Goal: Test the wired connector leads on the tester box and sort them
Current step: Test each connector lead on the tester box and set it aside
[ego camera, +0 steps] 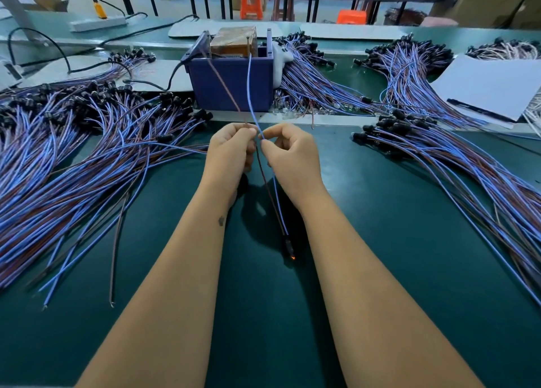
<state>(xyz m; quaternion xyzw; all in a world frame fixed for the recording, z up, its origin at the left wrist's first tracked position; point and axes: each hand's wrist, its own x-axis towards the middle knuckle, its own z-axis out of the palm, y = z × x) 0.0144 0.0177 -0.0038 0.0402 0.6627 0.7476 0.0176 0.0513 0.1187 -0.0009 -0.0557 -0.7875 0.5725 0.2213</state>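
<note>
Both hands are working above the green bench mat, just in front of the blue tester box. The left hand is curling its fingers round a brown test wire that is running down from the box, and is pinching it against the brown strand of the lead under test. The right hand is pinching the blue test wire between thumb and forefinger, the other fingers loosely curled; the blue strand of the same lead is passing under that hand. The lead is hanging down between the forearms, and its black connector is lying on the mat with a small orange glow at its tip (whether this is a lamp cannot be told). A large pile of leads is lying to the left of the hands, a second pile to the right, and a third heap is sitting just beside the box. A white sheet is resting at the far right.
</note>
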